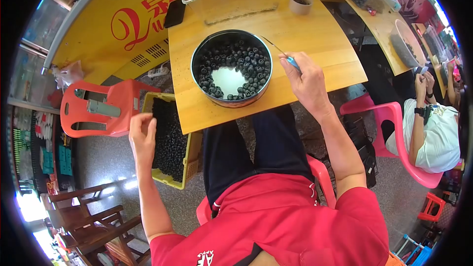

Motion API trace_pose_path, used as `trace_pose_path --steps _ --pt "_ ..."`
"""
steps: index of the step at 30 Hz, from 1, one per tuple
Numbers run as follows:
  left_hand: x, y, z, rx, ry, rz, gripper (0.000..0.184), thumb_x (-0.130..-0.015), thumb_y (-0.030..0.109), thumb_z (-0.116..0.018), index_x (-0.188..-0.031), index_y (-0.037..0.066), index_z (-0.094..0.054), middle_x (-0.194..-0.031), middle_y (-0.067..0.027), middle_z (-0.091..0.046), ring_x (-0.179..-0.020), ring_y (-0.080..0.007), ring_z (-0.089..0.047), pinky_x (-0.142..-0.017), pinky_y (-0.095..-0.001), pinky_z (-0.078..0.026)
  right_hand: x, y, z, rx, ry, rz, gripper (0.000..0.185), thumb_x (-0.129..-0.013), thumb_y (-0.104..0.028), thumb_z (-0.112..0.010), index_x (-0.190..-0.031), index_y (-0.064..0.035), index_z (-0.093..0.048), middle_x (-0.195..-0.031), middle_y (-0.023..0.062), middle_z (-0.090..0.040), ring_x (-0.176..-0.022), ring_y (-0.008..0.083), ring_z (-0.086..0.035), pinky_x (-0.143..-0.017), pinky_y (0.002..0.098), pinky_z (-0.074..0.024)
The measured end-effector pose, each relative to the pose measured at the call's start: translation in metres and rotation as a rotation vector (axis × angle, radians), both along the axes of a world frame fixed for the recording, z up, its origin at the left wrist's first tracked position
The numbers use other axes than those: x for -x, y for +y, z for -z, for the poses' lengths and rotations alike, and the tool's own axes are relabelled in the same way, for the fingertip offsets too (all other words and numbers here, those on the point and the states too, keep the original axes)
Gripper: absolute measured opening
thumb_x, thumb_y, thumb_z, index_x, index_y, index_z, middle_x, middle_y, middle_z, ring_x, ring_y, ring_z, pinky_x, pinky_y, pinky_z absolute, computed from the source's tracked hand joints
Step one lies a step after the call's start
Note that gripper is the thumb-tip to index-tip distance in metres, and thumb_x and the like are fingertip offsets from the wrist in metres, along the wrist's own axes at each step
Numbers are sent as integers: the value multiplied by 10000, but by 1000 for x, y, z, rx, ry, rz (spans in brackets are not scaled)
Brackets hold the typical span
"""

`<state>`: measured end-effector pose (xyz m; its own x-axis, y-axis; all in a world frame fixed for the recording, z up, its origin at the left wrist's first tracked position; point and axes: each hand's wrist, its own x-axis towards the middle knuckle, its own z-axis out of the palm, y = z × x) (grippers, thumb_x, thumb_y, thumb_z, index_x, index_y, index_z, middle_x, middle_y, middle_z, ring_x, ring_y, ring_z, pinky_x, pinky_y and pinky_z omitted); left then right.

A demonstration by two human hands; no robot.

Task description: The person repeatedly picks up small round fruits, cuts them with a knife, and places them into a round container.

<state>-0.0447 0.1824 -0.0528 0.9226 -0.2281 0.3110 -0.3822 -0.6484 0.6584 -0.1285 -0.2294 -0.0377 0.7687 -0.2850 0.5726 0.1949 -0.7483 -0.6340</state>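
Note:
My right hand (306, 80) is closed around the blue handle of a thin pointed tool (293, 63) over the wooden table (325, 44). The tool's tip points up and left, near the rim of a round metal pot (231, 102). Many small dark round pieces (251, 64) lie in a ring inside the pot, and its pale bottom shows in the middle. My left hand (143, 135) is raised beside the yellow crate (185, 184), its fingers curled; whether something small is between them cannot be made out. Dark pieces (170, 152) fill the crate on the floor.
A clear plastic bin (236, 2), a small cup (300, 3) and a black phone (175, 14) are at the table's far side. A red chair (101, 108) holding a grey cylinder stands left. At right, a person in white (436, 135) sits on a pink chair.

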Motion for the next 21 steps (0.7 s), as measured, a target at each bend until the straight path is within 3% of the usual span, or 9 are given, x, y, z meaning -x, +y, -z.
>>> trace_pose_path --steps 2,6,8,11,14,18,21 --pt "1 -49 -37 124 72 125 140 -889 48 -641 -1014 -6 -612 -919 -56 -620 -855 -138 -577 -771 -291 -469 -1 4 3 -17 -3 -22 178 -926 -175 -639 -976 -4 -640 -886 160 -646 -767 338 -639 -653 384 -504" --pt "-8 -138 -69 -50 -84 598 59 -878 44 -640 -913 -4 -649 -871 -108 -638 -772 -234 -624 -703 -316 -482 1 12 -4 -24 -20 -69 174 -917 -154 -650 -979 7 -640 -885 172 -642 -774 341 -637 -657 385 -500" --pt "-22 -171 -62 -262 -46 656 109 -853 123 -668 -891 21 -659 -846 -122 -659 -806 -296 -636 -695 -355 -490 4 13 -7 -31 -35 -80 172 -914 -145 -653 -980 13 -639 -885 174 -640 -773 343 -635 -659 385 -499" --pt "-41 -205 -42 -722 83 668 175 -816 204 -687 -875 41 -666 -820 -127 -668 -835 -319 -641 -704 -407 -489 6 12 -10 -34 -59 -80 172 -913 -138 -654 -984 18 -638 -885 176 -637 -766 344 -630 -659 383 -496" --pt "-51 -214 -27 -648 176 793 194 -790 235 -694 -860 56 -667 -811 -124 -672 -839 -318 -645 -717 -438 -486 9 9 -10 -40 -64 -80 173 -915 -137 -652 -989 20 -641 -881 177 -634 -755 341 -626 -655 381 -493" --pt "-49 -214 -25 -615 123 766 142 -785 165 -681 -821 35 -637 -800 -130 -665 -816 -323 -639 -696 -424 -485 9 9 -9 -67 -38 -94 181 -917 -138 -651 -1001 23 -645 -884 176 -637 -746 325 -632 -648 374 -490" --pt "-53 -211 -17 -370 54 746 157 -784 145 -688 -864 14 -652 -769 -118 -653 -762 -271 -644 -680 -381 -492 8 15 -11 -126 -17 -128 189 -920 -139 -651 -1014 24 -648 -896 169 -646 -733 293 -637 -644 363 -492"
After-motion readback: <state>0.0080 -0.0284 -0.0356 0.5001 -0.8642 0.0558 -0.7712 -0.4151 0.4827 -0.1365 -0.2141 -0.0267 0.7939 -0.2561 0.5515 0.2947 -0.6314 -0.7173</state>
